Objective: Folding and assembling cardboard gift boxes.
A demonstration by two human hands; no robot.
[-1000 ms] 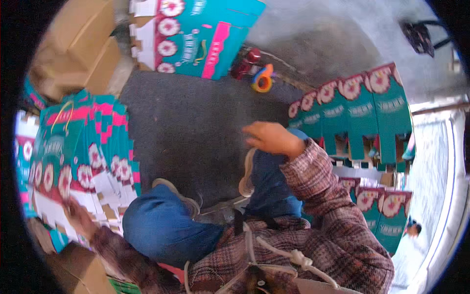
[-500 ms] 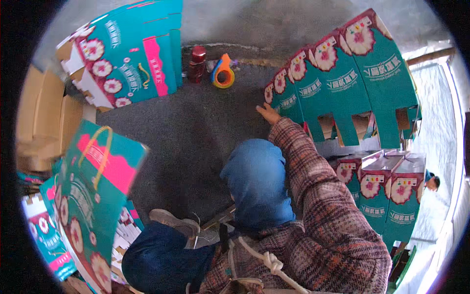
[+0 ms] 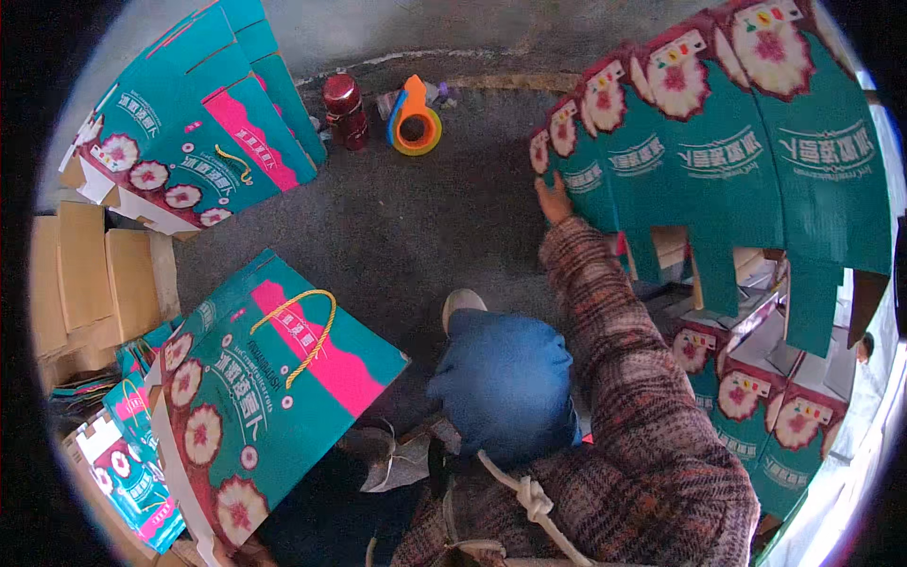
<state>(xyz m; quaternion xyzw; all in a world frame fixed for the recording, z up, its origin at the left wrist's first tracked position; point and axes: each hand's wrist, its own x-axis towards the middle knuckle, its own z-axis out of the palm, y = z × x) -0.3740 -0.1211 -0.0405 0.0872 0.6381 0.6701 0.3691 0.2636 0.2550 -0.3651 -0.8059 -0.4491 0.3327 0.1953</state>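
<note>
While the right hand [image 3: 555, 200] reaches forward, its fingers extended and slightly parted, it touches the near end of a row of teal cartons [image 3: 699, 161]; whether any finger curls behind the edge cannot be told. The left hand [image 3: 248, 556] shows only as a sliver at the bottom, against the lower edge of a flat teal carton [image 3: 283, 387] that tilts over the person's left thigh. How far those fingers close cannot be told.

Beyond the hands, the blue-trousered right knee [image 3: 505, 383] stands between the flat carton and the plaid right sleeve [image 3: 624, 331], which crosses in front of a lower row of cartons [image 3: 756, 406]. Past the dark mat [image 3: 397, 227] are a red bottle [image 3: 347, 113] and, just beside it, an orange, yellow and blue ring-shaped tool [image 3: 416, 111]. A stack of flat cartons [image 3: 189, 123] leans at the upper left, with brown boxes [image 3: 80, 274] below it.

The flat carton bears a yellow cord handle [image 3: 326, 340], a wavy pink band, white lettering and round slices pictured in cream and maroon. The row at the right has similar slices and white lettering, upside down.

The flat carton hides most of the left thigh; the upper-left stack and right-hand row run into the dark fisheye rim.
</note>
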